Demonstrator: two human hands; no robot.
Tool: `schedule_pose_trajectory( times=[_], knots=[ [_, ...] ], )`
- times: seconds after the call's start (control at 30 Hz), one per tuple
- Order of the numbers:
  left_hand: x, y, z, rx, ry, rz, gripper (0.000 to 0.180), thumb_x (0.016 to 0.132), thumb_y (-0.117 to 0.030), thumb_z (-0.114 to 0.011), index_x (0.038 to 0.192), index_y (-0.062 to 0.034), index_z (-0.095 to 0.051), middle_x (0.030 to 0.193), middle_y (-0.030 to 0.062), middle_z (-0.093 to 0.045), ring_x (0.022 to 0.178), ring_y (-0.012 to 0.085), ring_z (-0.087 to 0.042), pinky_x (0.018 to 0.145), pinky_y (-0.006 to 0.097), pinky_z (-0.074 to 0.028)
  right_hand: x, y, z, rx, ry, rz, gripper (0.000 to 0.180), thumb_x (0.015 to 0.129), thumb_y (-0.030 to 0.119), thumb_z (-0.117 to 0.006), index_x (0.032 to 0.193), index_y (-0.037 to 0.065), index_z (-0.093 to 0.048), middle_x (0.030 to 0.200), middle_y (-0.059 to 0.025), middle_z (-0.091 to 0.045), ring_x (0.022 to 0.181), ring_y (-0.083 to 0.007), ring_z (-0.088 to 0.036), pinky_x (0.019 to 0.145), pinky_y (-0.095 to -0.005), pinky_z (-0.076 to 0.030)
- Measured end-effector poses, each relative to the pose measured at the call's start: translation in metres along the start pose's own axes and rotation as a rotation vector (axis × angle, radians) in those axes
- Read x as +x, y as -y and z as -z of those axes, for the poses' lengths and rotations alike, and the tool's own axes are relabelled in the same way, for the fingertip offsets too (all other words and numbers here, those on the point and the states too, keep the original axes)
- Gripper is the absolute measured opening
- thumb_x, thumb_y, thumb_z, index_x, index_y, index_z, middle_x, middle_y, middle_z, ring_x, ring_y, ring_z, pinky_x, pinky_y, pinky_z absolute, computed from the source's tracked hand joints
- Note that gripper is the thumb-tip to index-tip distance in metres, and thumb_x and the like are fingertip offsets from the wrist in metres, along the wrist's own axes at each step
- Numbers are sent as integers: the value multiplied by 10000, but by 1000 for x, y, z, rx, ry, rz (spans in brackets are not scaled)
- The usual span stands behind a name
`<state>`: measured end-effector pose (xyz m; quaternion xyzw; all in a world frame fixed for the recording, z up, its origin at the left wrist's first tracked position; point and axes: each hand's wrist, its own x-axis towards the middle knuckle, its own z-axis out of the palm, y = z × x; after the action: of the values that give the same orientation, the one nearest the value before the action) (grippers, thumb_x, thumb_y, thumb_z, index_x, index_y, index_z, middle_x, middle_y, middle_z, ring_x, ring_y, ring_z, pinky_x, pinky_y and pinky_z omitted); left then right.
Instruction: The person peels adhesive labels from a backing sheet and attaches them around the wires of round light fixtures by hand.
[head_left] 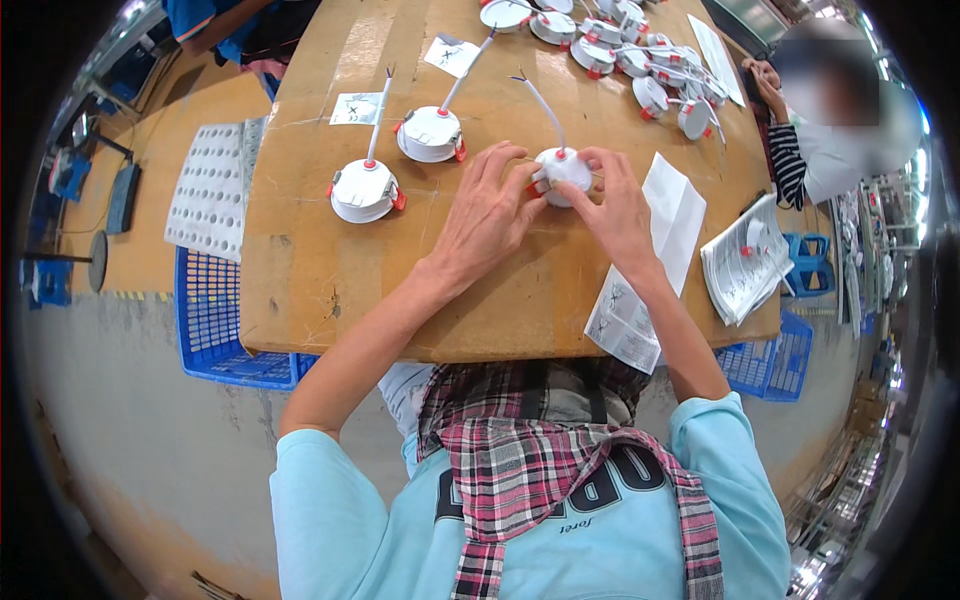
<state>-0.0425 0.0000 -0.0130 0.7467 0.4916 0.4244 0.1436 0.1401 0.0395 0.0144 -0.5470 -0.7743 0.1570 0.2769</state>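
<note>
Between my two hands, near the middle of the table, is a round white downlight point(563, 166) with red clip ends and a white cable pointing away from me. My left hand point(488, 208) grips its left side, fingers curled at the clip. On the other side, my right hand point(617, 207) pinches it, the thumb lying over its white body. Two similar downlights, one nearer point(362, 192) and one farther point(429, 136), sit to the left with their cables stretching away. Small printed slips, one near point(352, 108) and one far point(451, 55), lie by those cables.
Several more downlights point(650, 60) are heaped at the far right of the brown table point(380, 300). Folded white paper point(672, 220) and a leaflet stack point(740, 268) lie right. Blue crates point(212, 325) flank the table; a dimpled tray point(208, 190) is left. A striped sleeve point(788, 165) shows another person.
</note>
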Motion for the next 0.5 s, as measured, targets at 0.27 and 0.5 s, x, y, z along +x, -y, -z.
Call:
schedule_pose_trajectory(
  times=[0.27,0.5],
  knots=[
    [1,-13,-14,-10,146,-11,564,747,-232,-706,1209,2,-482,1217,186,-490,1165,331,-442,1015,418,-323,25,-16,36,497,222,-140,345,932,277,-535,1023,-37,-644,928,-38,-663,748,-78,-541,655,-235,-450],
    [0,-16,-15,41,205,-29,598,753,-349,-665,1196,11,-488,1188,186,-510,1168,329,-428,1025,428,-284,70,-38,7,1133,662,-355,464,965,347,-484,1245,-21,-509,903,2,-588,617,-20,-411,515,-155,-347]
  ],
)
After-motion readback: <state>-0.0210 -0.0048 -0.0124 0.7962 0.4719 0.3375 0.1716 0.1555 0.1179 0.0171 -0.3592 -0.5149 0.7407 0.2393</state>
